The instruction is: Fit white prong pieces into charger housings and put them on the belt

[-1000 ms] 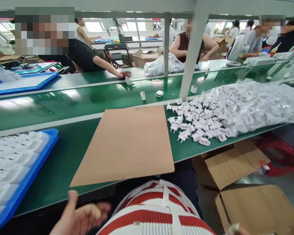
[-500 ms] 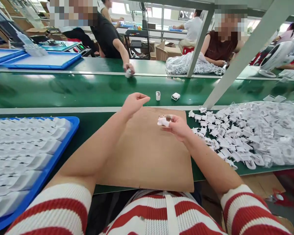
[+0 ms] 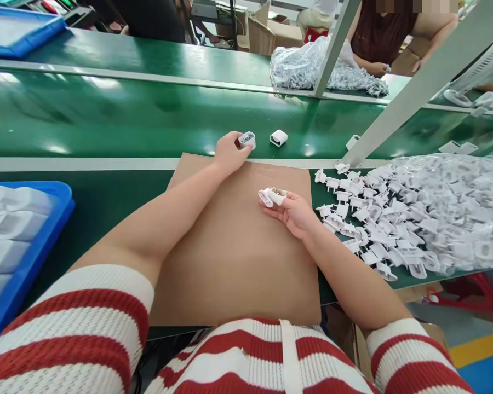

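Observation:
My left hand (image 3: 231, 155) reaches to the green belt, thumb and fingers closed around a white charger housing (image 3: 247, 140) whose open end shows inner parts. Over the cardboard sheet (image 3: 234, 246), my right hand (image 3: 293, 214) pinches a small white plug cover (image 3: 268, 197); I cannot tell whether there is more than one piece in it. Beyond my left hand a second white charger housing (image 3: 278, 138) lies on its side on the belt. To the right of my right hand, loose white plug covers (image 3: 370, 202) with pins are heaped on the table.
A blue tray (image 3: 63, 205) of white housings stands at left. A clear plastic bag (image 3: 468, 213) of white parts lies at right. A slanted metal post (image 3: 414, 82) crosses above the belt, with another white piece (image 3: 352, 142) beside its foot. Across the belt sits a person (image 3: 382, 38).
My left hand has moved forward and closed on the nearer charger housing. My right hand still holds its white part, now turned. The view has tipped downward, and another white piece shows near the post.

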`<action>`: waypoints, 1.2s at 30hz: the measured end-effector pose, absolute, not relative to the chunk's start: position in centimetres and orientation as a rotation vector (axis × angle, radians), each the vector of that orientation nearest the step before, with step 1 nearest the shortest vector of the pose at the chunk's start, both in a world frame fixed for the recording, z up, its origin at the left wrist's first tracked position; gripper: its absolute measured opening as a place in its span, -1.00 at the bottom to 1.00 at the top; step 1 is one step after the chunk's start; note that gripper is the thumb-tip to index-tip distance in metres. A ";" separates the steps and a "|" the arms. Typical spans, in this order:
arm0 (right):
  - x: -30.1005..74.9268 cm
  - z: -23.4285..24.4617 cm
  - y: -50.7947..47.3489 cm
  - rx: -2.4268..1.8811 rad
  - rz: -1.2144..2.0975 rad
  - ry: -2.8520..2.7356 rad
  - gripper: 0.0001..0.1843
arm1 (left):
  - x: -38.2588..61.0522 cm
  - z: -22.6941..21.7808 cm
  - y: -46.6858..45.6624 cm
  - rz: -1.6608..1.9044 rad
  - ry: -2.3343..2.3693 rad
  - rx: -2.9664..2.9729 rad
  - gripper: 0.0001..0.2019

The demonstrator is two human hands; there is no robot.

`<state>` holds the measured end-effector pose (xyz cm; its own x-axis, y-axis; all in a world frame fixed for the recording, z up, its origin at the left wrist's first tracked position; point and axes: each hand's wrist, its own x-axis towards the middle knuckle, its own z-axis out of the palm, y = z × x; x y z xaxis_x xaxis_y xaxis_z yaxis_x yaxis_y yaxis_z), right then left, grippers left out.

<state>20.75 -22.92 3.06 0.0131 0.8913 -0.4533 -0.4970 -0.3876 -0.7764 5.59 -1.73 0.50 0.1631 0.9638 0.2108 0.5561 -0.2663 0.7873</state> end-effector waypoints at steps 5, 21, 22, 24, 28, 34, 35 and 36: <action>21.3 3.3 -23.1 -1.243 1.610 -0.531 -0.78 | 1.9 1.3 -13.0 0.916 1.229 1.788 -0.61; 20.8 4.5 -25.5 -1.385 0.517 -1.796 -0.75 | -0.4 1.4 -19.9 0.774 0.945 1.993 -0.66; 20.7 4.4 -25.7 -1.363 0.427 -1.875 -0.72 | -0.5 1.4 -19.9 0.782 0.939 1.990 -0.66; 20.4 4.3 -25.9 -1.319 0.265 -1.988 -0.69 | -0.5 1.3 -20.0 0.805 0.918 1.988 -0.68; 20.1 4.3 -25.8 -1.273 0.092 -2.095 -0.69 | -0.5 1.2 -19.9 0.817 0.888 1.976 -0.73; 19.2 4.7 -25.7 -1.429 -0.040 -2.126 -0.72 | -0.4 1.3 -19.8 0.793 0.934 1.967 -0.74; 19.0 4.8 -25.8 -1.452 -0.067 -2.121 -0.72 | -0.4 1.3 -19.7 0.799 0.934 1.970 -0.74; 18.9 4.8 -25.8 -1.467 -0.089 -2.120 -0.72 | -0.4 1.2 -19.7 0.808 0.932 1.974 -0.74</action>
<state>18.86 -25.79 4.83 -0.2488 0.8445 0.4743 0.8813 0.4004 -0.2508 -0.36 -19.73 1.23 0.5265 0.8250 0.2052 0.3204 -0.4161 0.8510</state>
